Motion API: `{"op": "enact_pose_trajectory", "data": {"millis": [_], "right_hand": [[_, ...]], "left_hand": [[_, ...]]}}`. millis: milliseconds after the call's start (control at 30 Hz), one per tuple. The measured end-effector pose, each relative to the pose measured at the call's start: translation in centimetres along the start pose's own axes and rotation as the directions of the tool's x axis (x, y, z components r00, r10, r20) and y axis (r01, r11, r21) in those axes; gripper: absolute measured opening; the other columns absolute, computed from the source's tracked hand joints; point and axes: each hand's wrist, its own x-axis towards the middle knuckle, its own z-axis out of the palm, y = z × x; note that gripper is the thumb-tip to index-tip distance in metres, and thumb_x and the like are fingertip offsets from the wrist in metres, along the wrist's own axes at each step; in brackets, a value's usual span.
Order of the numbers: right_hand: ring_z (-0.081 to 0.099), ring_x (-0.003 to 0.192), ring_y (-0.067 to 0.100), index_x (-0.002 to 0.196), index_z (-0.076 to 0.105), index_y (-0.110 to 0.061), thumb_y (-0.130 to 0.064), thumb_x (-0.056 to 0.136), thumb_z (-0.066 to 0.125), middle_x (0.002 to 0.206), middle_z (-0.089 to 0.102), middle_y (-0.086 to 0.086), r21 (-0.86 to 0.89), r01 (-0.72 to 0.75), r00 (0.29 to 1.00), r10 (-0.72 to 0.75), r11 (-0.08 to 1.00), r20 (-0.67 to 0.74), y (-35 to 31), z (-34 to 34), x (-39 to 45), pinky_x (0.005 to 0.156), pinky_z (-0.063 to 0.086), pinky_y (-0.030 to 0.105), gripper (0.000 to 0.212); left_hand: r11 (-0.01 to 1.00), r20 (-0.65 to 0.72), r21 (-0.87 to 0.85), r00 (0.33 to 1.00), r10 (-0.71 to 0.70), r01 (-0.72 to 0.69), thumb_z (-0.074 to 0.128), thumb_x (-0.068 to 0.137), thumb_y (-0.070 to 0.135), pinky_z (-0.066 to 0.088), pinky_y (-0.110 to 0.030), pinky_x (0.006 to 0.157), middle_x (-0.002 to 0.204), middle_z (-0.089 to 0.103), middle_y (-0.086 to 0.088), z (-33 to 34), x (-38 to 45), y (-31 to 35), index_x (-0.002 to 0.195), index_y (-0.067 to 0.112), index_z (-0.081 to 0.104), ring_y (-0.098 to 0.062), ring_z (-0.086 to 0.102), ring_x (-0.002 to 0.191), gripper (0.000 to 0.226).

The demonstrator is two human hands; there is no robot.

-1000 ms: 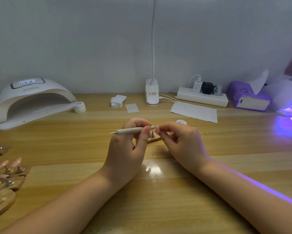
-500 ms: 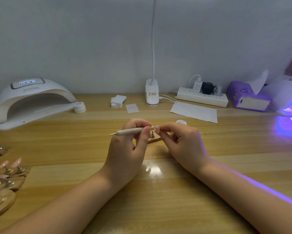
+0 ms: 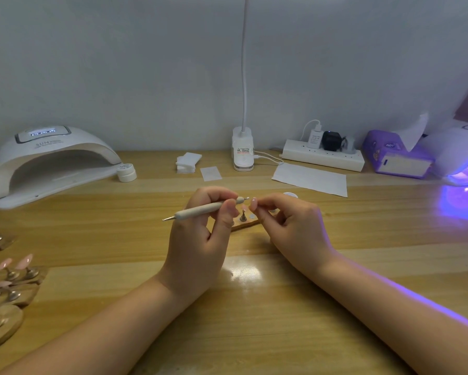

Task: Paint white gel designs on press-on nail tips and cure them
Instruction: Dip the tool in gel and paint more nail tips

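Left hand (image 3: 200,234) grips a pen (image 3: 206,208) between thumb and curled fingers, shaft lying nearly level, its fine metal end pointing toward 3 o'clock and a second tip sticking out at 9. Right hand (image 3: 289,226) pinches a pale nail tip (image 3: 253,203) between thumb and forefinger, its other fingers curled under. The pen's point sits just beside the tip, close to touching; whether it has made contact is too small to tell.

This looks like the painting step: white gel being laid on one tip held in the air. The next move calls for a steady, tiny stroke, with both wrists braced low over the table (image 3: 254,307), then setting the tip on its stand for curing.

Both forearms come in from 6 o'clock and angle inward, the hands meeting at the centre, knuckles up, heels of the hands near the wood.

Just beyond the hands, at 12 o'clock, a small wooden base (image 3: 245,224) carries a metal stand (image 3: 243,215) with nothing on it. A white jar lid (image 3: 290,195) peeks out behind the right hand. Farther out, at 9 to 10 o'clock, a white lamp (image 3: 49,163) stands unlit inside, a small jar (image 3: 126,172) touching its foot. At 3 o'clock a second lamp (image 3: 462,158) glows violet. At 8 o'clock, more stands hold pink tips (image 3: 19,265). Along the wall at 12 to 1 o'clock sit wipes (image 3: 188,162), a desk light's base (image 3: 243,148), a sheet of paper (image 3: 310,179), a power strip (image 3: 322,155) and a tissue box (image 3: 395,155).
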Motion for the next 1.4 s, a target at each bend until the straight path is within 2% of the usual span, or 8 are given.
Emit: {"op": "enact_pose_trajectory", "data": {"millis": [100,233,567,1000,1100,1200,1300,1400], "right_hand": [[0.058,0.071,-0.008,0.095,0.074,-0.013,-0.006,0.086,0.07,0.084,0.066,-0.016,0.006,-0.004,1.0,0.004,1.0,-0.012,-0.01,0.07,0.01,0.062,0.043,0.007,0.012],[0.058,0.07,-0.008,0.095,0.074,-0.012,-0.007,0.086,0.071,0.084,0.067,-0.016,0.008,-0.004,1.0,0.004,1.0,-0.01,0.03,0.12,-0.01,0.062,0.043,0.007,0.011],[0.057,0.067,-0.01,0.094,0.074,-0.013,-0.007,0.085,0.071,0.083,0.067,-0.015,0.004,0.001,1.0,-0.001,1.0,-0.019,0.0,0.12,0.0,0.061,0.041,0.006,0.011],[0.058,0.066,-0.007,0.096,0.074,-0.012,-0.008,0.086,0.071,0.085,0.067,-0.015,0.007,-0.006,1.0,0.006,1.0,-0.01,-0.15,-0.01,0.03,0.061,0.043,0.009,0.012],[0.056,0.066,-0.009,0.095,0.074,-0.011,-0.007,0.085,0.072,0.084,0.068,-0.014,0.007,0.001,1.0,-0.001,1.0,-0.018,-0.12,0.09,0.01,0.06,0.042,0.008,0.012],[0.056,0.065,-0.009,0.095,0.075,-0.011,-0.007,0.086,0.071,0.085,0.072,-0.01,0.017,-0.01,1.0,0.01,1.0,-0.014,0.02,0.14,-0.02,0.061,0.042,0.008,0.011],[0.058,0.067,-0.007,0.095,0.074,-0.013,-0.009,0.086,0.071,0.085,0.069,-0.014,0.021,-0.017,1.0,0.018,1.0,-0.024,0.06,0.15,-0.01,0.062,0.045,0.009,0.01],[0.059,0.064,-0.005,0.095,0.073,-0.014,-0.012,0.087,0.07,0.082,0.065,-0.017,0.039,-0.025,0.999,0.026,0.999,-0.033,0.06,0.17,0.03,0.06,0.044,0.009,0.009]], "left_hand": [[1.0,0.025,0.017,1.0,-0.015,0.015,0.052,0.093,0.018,0.053,-0.026,0.069,0.084,0.067,0.003,0.12,-0.04,-0.03,0.098,0.021,0.057,-0.009,0.065,0.078,0.008],[0.999,0.049,0.034,0.999,-0.02,0.018,0.052,0.093,0.017,0.051,-0.02,0.068,0.083,0.067,0.003,0.16,0.01,-0.07,0.098,0.018,0.058,-0.008,0.065,0.077,0.008],[0.999,0.066,0.044,0.998,-0.022,0.019,0.052,0.093,0.018,0.053,-0.024,0.068,0.083,0.067,0.002,0.13,-0.03,0.04,0.099,0.02,0.058,-0.009,0.065,0.078,0.009],[0.998,0.075,0.059,0.997,0.008,-0.012,0.052,0.093,0.017,0.046,-0.01,0.068,0.082,0.066,0.004,0.15,-0.06,-0.1,0.099,0.024,0.056,-0.006,0.063,0.078,0.01],[0.999,0.067,0.04,0.998,0.004,-0.006,0.052,0.093,0.019,0.049,-0.014,0.069,0.084,0.066,0.004,0.12,-0.03,-0.18,0.099,0.026,0.056,-0.005,0.065,0.08,0.01],[1.0,0.022,-0.007,1.0,0.011,-0.011,0.052,0.095,0.024,0.054,-0.026,0.072,0.087,0.067,0.0,-0.06,-0.04,-0.2,0.1,0.028,0.055,-0.01,0.067,0.083,0.008],[0.999,-0.009,-0.029,1.0,0.028,-0.028,0.049,0.093,0.03,0.055,-0.036,0.074,0.091,0.066,-0.004,-0.06,-0.03,-0.06,0.102,0.03,0.053,-0.017,0.066,0.085,0.01],[0.999,-0.016,-0.025,0.999,0.038,-0.039,0.048,0.093,0.03,0.054,-0.038,0.074,0.092,0.065,-0.004,0.0,-0.04,0.01,0.103,0.029,0.052,-0.018,0.065,0.085,0.011]]}}
